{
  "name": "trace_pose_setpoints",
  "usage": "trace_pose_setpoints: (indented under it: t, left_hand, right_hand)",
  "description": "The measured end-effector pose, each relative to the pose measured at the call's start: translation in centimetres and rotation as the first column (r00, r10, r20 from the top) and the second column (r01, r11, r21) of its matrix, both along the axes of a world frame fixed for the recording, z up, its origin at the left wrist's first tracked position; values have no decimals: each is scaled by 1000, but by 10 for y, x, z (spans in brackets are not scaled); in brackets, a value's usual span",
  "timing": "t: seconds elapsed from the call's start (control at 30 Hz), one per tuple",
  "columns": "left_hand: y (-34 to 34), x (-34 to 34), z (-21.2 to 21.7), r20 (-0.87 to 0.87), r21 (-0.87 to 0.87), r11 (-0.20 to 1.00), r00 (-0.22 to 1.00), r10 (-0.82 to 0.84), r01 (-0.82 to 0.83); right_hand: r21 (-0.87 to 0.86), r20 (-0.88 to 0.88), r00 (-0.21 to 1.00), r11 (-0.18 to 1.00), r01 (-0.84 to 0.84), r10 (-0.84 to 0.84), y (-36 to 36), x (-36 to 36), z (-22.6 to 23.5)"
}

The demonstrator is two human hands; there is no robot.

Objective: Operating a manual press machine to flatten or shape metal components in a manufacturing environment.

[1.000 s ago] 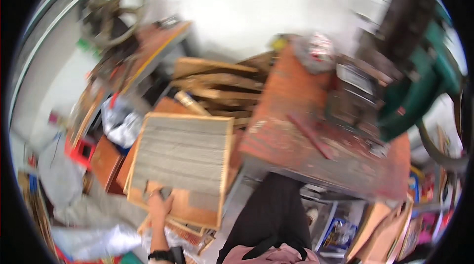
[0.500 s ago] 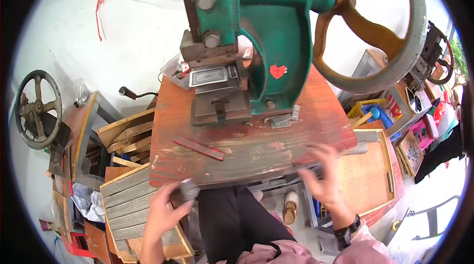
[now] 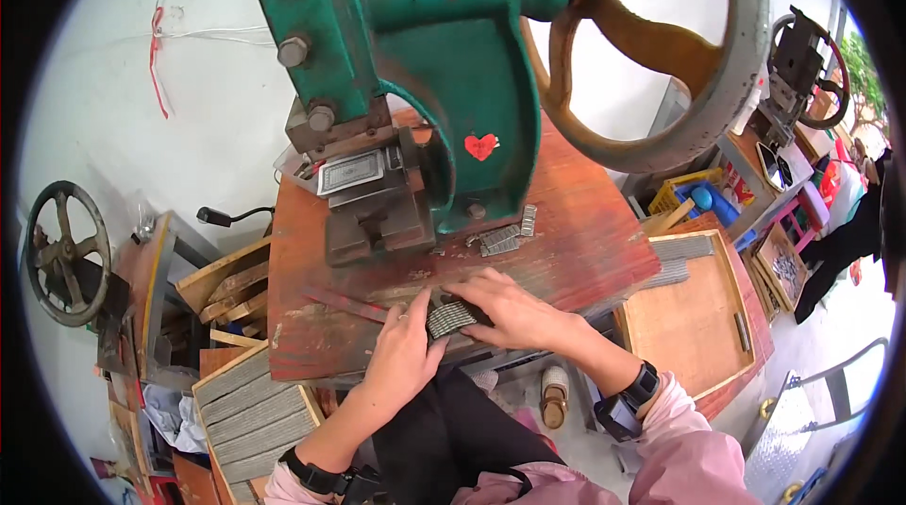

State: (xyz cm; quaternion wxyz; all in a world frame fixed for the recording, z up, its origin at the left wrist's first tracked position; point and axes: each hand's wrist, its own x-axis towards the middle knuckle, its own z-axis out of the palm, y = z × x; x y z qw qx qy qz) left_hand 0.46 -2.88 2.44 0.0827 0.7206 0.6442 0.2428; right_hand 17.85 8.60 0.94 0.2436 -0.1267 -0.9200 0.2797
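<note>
**A crowded workshop around your bench**

You sit at a worn red bench (image 3: 585, 250) with a big green press (image 3: 444, 80) bolted on it; its rusty flywheel (image 3: 679, 52) fills the upper right. Behind it a pale wall (image 3: 104, 80) carries loose wires (image 3: 203, 33) and a red string (image 3: 156, 61). To your left a smaller handwheel (image 3: 61, 255) stands by stacked wooden frames (image 3: 222, 283), and a tray (image 3: 250, 415) of grey strips lies below them. To your right sits a wooden tray (image 3: 694, 321), with a yellow crate (image 3: 689, 193) beyond. A second press (image 3: 802, 61) stands far right, where daylight falls on the grey floor (image 3: 854, 326).
</note>
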Motion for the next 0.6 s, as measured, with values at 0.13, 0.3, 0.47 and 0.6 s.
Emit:
trace_pose_setpoints:
  t: [0.13,0.3,0.47,0.6]
  left_hand:
    - [-1,-1,-14,159,101,995,987,-17,1]
    - [-3,-19,6,271,263,962,963,2,-76]
    - [58,-56,45,553,511,798,833,-20,-319]
    - [112,-96,64,616,432,833,788,7,-346]
  right_hand:
    - [-22,11,1000,999,25,-25,1,2,-1]
    - [-36,-91,994,997,62,-65,-4,-19,29]
    - [0,-343,891,949,317,-298,32,-84,69]
    - [-319,-286,823,859,401,-491,63,-132,77]
